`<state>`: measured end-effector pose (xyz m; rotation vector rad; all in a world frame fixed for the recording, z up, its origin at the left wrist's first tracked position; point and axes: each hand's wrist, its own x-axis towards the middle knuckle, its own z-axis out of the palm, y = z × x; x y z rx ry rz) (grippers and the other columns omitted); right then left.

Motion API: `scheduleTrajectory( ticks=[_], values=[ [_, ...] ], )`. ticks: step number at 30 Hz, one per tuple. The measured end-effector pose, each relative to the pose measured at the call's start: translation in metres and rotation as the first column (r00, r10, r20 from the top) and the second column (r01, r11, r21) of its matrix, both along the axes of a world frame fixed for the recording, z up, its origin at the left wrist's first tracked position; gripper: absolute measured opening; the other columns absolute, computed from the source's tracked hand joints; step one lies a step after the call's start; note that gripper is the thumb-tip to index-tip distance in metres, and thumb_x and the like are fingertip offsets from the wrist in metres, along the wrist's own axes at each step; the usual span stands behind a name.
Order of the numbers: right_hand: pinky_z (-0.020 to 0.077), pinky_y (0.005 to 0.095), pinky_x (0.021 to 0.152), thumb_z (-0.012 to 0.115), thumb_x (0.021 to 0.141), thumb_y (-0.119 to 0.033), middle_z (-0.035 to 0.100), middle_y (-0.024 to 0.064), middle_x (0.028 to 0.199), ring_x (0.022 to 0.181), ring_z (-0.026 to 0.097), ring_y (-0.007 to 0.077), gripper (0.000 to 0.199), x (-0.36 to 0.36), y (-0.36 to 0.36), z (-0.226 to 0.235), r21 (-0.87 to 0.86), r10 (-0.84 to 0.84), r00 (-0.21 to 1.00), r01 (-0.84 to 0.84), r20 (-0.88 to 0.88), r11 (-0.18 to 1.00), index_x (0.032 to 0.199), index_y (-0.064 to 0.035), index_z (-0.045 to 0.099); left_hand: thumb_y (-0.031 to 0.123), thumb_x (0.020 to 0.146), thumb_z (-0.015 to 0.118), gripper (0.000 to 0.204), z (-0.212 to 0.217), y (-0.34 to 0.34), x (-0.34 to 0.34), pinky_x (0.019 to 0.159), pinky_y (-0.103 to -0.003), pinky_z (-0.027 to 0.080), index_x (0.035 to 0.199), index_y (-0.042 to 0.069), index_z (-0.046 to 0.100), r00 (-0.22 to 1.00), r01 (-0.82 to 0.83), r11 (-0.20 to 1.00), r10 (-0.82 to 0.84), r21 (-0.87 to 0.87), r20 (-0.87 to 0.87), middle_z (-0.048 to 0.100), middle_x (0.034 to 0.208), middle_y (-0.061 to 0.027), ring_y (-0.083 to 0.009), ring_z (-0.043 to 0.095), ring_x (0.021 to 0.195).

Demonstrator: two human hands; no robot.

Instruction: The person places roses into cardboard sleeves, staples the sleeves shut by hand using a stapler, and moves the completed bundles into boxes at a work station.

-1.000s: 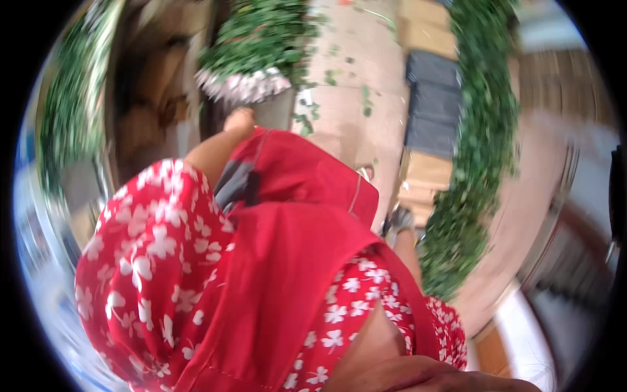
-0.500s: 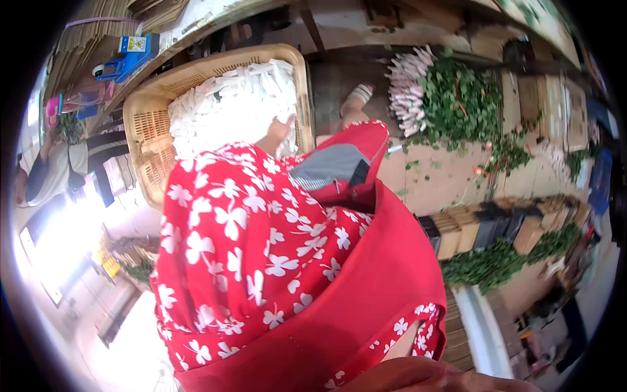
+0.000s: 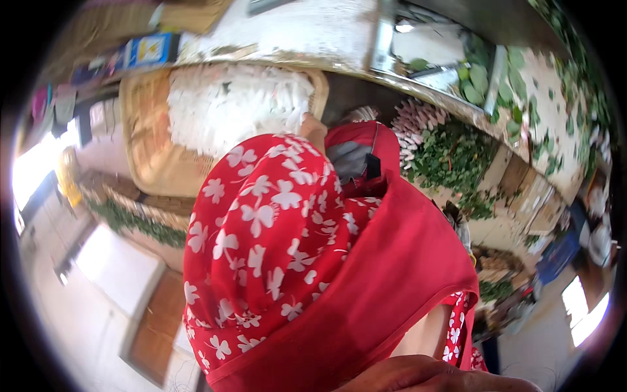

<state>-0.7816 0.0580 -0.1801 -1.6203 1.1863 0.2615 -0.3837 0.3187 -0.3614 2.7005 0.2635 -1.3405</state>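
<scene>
My left hand (image 3: 313,128) reaches past my red sleeve (image 3: 261,215) with white clover shapes. It is at the right end of a yellowish plastic basket (image 3: 151,124), close to its rim. Many white, narrow wrapped pieces (image 3: 238,108) fill most of the basket, packed close together. The fingers are small and blurred against these white pieces, so their grip does not show. Of my right hand nothing is visible. A red apron (image 3: 366,294) covers my front, and grey cloth (image 3: 349,160) shows beyond it, near a sandalled foot (image 3: 363,115).
A white worktop (image 3: 294,36) runs along the far side above the basket. Leafy stems with pale pink wrapped heads (image 3: 421,121) lie to the right. On the worktop stands a metal-framed tray (image 3: 431,46) with leaves. A blue box (image 3: 149,49) is at far left.
The view has swung, bringing more of the worktop and the leafy tray into sight. My left hand stays at the basket's right end, its fingers now less visible.
</scene>
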Motion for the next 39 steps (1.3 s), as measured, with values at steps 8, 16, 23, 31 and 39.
scheduleTrajectory(
  ticks=[8,16,23,31,39],
  values=[
    [0.0463,0.0336,0.082,0.048,0.092,-0.023,0.064,0.0127,0.102,0.092,0.060,0.0280,0.030,0.031,-0.086,0.029,0.160,0.264,0.833,-0.213,-0.487,0.964,0.115,-0.0072,0.060,0.012,0.083,0.050,0.046,0.025,0.002,-0.010,0.091,-0.041,0.047,0.126,-0.001,0.040,0.996,-0.060,0.991,0.052,-0.120,-0.067,0.060,0.111,-0.0261,-0.0378,0.059,0.106],
    [0.0443,0.0365,0.089,0.047,0.091,-0.031,0.063,0.0177,0.109,0.104,0.058,0.0336,0.038,0.147,-0.131,0.045,0.087,0.679,0.522,-0.757,-0.516,0.648,0.116,-0.0067,0.060,0.011,0.082,0.051,0.046,0.036,-0.009,-0.029,0.091,-0.041,0.047,0.126,0.000,0.041,0.986,-0.165,0.957,0.152,-0.238,-0.072,0.060,0.111,-0.0265,-0.0381,0.059,0.106],
    [0.0410,0.0346,0.096,0.051,0.089,-0.024,0.059,0.0152,0.121,0.113,0.055,0.0301,0.040,0.352,0.031,0.068,0.151,0.953,0.281,-0.953,0.115,0.263,0.125,-0.0085,0.054,0.012,0.078,0.055,0.051,0.027,-0.002,-0.058,0.094,-0.045,0.042,0.124,-0.002,0.038,0.975,-0.188,0.899,0.219,-0.395,0.034,0.054,0.116,-0.0293,-0.0417,0.052,0.111],
    [0.0422,0.0373,0.097,0.054,0.086,-0.029,0.058,0.0218,0.118,0.113,0.054,0.0334,0.045,0.471,0.192,-0.136,0.077,0.809,-0.575,-0.818,-0.119,-0.570,0.127,-0.0092,0.051,0.021,0.073,0.059,0.062,0.026,-0.004,-0.071,0.088,-0.043,0.041,0.127,-0.003,0.039,0.981,-0.009,0.940,0.074,-0.342,0.178,0.054,0.114,-0.0232,-0.0355,0.052,0.104],
    [0.0408,0.0366,0.099,0.054,0.087,-0.030,0.056,0.0211,0.122,0.116,0.052,0.0321,0.048,0.576,0.296,-0.216,-0.309,0.869,-0.456,-0.813,-0.192,-0.494,0.130,-0.0097,0.048,0.021,0.073,0.062,0.077,0.029,0.000,-0.081,0.092,-0.044,0.037,0.138,-0.001,0.028,0.949,-0.065,0.899,0.190,-0.434,0.252,0.052,0.112,-0.0241,-0.0352,0.050,0.106]
  ],
)
